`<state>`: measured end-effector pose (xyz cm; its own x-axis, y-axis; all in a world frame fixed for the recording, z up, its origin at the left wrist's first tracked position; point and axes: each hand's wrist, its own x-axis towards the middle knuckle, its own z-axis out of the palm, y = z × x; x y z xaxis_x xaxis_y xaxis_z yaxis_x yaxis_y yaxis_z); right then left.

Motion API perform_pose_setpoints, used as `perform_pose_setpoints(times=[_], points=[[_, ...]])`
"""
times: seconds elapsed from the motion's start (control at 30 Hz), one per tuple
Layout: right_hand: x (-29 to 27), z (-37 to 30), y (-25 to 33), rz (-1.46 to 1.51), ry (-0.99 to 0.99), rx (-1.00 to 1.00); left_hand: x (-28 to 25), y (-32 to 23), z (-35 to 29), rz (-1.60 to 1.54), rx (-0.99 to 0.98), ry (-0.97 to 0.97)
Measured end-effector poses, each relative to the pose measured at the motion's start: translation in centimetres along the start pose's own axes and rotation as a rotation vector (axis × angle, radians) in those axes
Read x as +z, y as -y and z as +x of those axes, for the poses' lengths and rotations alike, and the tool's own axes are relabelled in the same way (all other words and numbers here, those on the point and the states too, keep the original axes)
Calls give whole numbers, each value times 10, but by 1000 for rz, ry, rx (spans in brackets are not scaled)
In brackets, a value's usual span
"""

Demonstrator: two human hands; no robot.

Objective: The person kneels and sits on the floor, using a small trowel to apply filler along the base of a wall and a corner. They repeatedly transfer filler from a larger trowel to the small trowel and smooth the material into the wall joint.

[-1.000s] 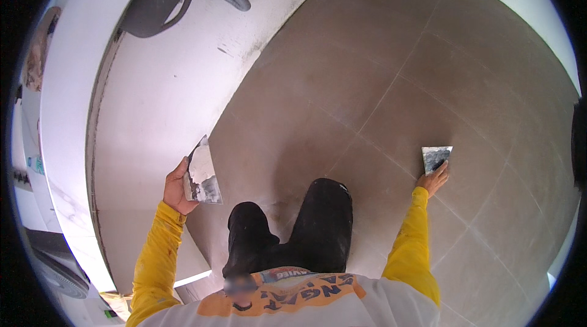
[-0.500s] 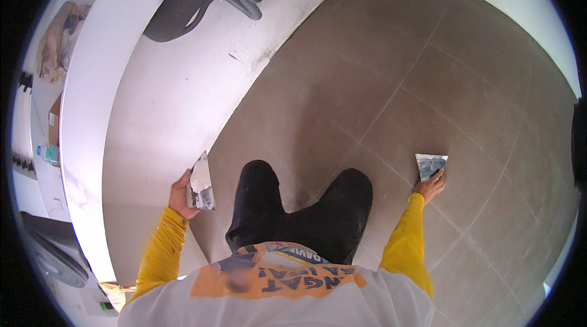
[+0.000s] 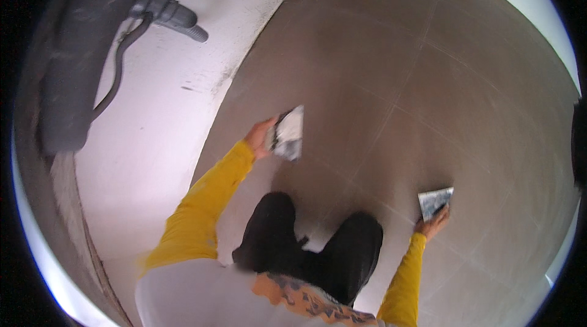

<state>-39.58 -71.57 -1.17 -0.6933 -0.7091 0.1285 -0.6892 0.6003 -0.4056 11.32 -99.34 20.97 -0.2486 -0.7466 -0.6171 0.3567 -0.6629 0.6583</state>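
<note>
My left hand (image 3: 258, 137) grips a broad scraper (image 3: 292, 131) smeared with whitish paste, raised over the brown floor left of center. Its fingers are wrapped round the near edge and partly hidden behind the blade. On the right, my right hand (image 3: 434, 226) is closed on a second scraper (image 3: 435, 201), whose flared blade has grey and white smears. That blade is close to the tiles; I cannot tell whether it touches them. My knees, in black trousers, are bent between the two hands.
Large brown tiles (image 3: 367, 39) with thin pale joints cover the floor. A white wall (image 3: 165, 125) with dark scuffs runs along the left. From the upper left juts a large dark grey body (image 3: 76, 76) with a ribbed pipe (image 3: 174, 14) and a hose (image 3: 119, 64).
My left hand has swung forward and right with its scraper, away from the wall. My right hand sits slightly lower in view. The view has shifted, bringing the dark grey body closer at left.
</note>
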Motion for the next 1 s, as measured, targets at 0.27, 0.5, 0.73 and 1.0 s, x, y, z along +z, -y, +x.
perform_pose_setpoints(times=[0.27, 0.5, 0.73, 1.0], points=[[13, 1, -8, 72, -68, -32, 29, -28, 366, -61, 360, -49], [31, 0, -45, 68, -95, -128, -23, 4, 423, 1306, 1305, -333], [29, 6, -3, -350, -46, -331, -27, 7, 424, 1072, 1204, -168], [89, 31, 59, -391, -159, -519, -13, -6, 414, 473, 617, -45]])
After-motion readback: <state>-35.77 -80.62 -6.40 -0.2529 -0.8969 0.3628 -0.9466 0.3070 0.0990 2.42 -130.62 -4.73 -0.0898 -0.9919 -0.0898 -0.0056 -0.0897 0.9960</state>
